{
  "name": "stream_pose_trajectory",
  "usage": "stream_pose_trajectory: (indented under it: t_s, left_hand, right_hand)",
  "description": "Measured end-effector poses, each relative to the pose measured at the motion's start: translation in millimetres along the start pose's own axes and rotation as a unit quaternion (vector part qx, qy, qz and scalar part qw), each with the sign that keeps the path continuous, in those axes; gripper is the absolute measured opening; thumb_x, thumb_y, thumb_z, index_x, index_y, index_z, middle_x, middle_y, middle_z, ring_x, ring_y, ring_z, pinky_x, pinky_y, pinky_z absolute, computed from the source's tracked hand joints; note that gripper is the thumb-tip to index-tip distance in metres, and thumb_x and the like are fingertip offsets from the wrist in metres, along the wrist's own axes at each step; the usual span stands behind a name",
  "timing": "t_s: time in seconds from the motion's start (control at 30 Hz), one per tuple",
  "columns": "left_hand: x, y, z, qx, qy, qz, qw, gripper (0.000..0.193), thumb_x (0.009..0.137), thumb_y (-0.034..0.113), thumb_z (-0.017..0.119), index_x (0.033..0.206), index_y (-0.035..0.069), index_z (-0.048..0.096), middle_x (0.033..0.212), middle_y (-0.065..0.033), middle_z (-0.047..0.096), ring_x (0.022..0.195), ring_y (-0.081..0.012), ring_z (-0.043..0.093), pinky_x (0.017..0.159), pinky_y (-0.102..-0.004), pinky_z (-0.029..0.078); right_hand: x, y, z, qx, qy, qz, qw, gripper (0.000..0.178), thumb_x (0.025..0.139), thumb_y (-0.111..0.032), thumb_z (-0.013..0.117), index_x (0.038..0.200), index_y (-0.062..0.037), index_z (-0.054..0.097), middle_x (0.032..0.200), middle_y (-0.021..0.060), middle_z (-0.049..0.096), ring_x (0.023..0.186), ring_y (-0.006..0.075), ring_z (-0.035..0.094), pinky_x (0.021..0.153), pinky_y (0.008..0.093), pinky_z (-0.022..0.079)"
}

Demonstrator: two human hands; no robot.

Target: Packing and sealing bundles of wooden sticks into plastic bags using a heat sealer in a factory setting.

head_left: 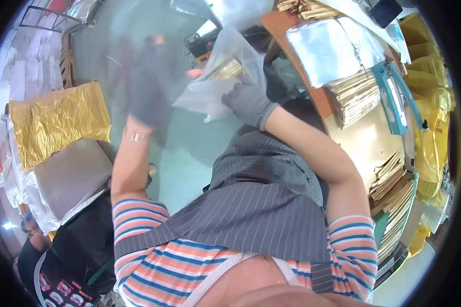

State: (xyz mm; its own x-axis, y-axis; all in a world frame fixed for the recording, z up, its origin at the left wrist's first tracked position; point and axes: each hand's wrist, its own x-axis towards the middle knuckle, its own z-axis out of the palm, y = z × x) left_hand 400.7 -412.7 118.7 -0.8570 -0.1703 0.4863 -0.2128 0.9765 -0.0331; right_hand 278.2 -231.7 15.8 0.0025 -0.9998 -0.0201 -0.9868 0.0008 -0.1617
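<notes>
My right hand (250, 102), in a grey glove, has its fingers curled on the edge of a clear plastic bag (200, 99). Inside or behind the film shows a tan, flat packet (225, 70); I cannot tell which. To the left of the bag my left hand (151, 87), also gloved in grey, is smeared by motion. It is raised apart from the bag, and its fingers cannot be made out.
On the right, a table (361, 140) bears clear plastic sheets (333, 48), brown paper packets (356, 97) and a teal lever device (392, 97). A yellow plastic package (61, 120) lies at left. Another person's dark clothing (84, 240) shows at lower left.
</notes>
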Motion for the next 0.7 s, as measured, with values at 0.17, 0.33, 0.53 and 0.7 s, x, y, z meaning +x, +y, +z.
stream_pose_trajectory:
  t_s: [0.17,0.33,0.53,0.7]
  left_hand:
    - [0.2,-16.1,89.4,-0.016,-0.265,0.007,0.964,0.054,0.085,0.043,0.056,0.108,-0.006,0.056,0.108,-0.0235,0.057,0.095,-0.0364,0.057,0.081,-0.0403,0.044]
    - [21.8,-39.4,66.9,-0.144,-0.222,-0.123,0.956,0.043,0.090,0.040,0.048,0.094,-0.001,0.062,0.087,-0.0210,0.061,0.080,-0.0350,0.058,0.073,-0.0422,0.044]
    - [-10.5,-48.5,55.4,-0.258,-0.037,-0.186,0.947,0.045,0.092,0.041,0.043,0.075,0.003,0.060,0.069,-0.0164,0.058,0.066,-0.0328,0.056,0.064,-0.0409,0.044]
    - [-28.1,-52.1,68.6,-0.344,-0.070,-0.208,0.913,0.047,0.091,0.041,0.049,0.068,0.001,0.055,0.056,-0.0155,0.049,0.049,-0.0281,0.046,0.051,-0.0378,0.039]
  right_hand:
    - [-13.7,-3.0,-27.3,-0.029,0.136,-0.014,0.990,0.010,0.072,-0.015,0.056,0.079,-0.0093,0.059,0.076,0.0057,0.060,0.084,0.0239,0.057,0.093,0.0406,0.039]
    - [-45.1,15.3,-56.0,-0.030,0.215,0.036,0.975,0.003,0.070,-0.010,0.060,0.071,-0.0084,0.059,0.072,0.0069,0.058,0.080,0.0261,0.058,0.092,0.0457,0.040]
    - [-31.8,-7.1,-87.2,-0.060,0.165,0.045,0.983,0.003,0.075,-0.011,0.058,0.073,-0.0092,0.061,0.072,0.0034,0.059,0.086,0.0228,0.059,0.099,0.0513,0.034]
    - [-27.3,3.4,-59.3,-0.019,0.060,0.045,0.997,0.008,0.072,-0.010,0.062,0.080,-0.0087,0.064,0.075,0.0047,0.060,0.092,0.0255,0.058,0.098,0.0516,0.033]
